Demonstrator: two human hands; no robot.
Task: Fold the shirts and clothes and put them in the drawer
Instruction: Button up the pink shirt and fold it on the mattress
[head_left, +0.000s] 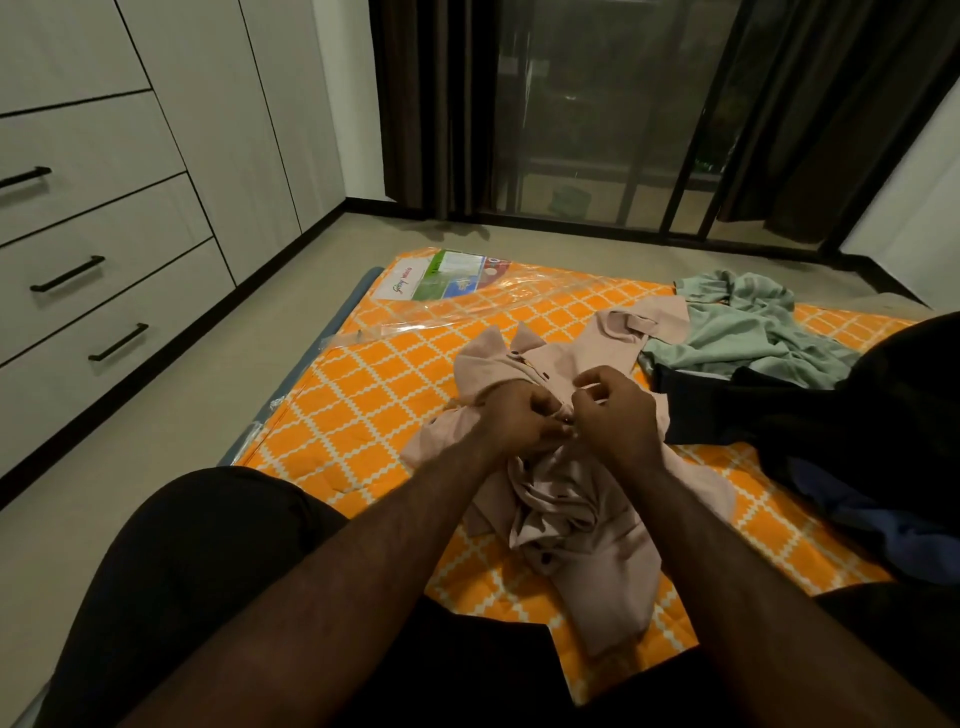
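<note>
A pale pink button-up shirt (566, 499) lies crumpled on the orange patterned mattress (363, 415) in front of me. My left hand (519, 421) and my right hand (618, 415) meet at the shirt's buttoned front, each pinching the fabric at one button. The collar points away from me. A green garment (743, 332) lies bunched at the far right of the mattress. Dark clothes (831, 431) sit in a heap to the right. The drawers (104, 291) with black handles stand shut on the left.
Tall white wardrobe doors (218, 104) rise beside the drawers. A glass sliding door (597, 119) with dark curtains fills the back wall. Clear plastic wrap with a printed label (447, 275) covers the mattress's far end. My knees in dark trousers (208, 571) frame the near edge.
</note>
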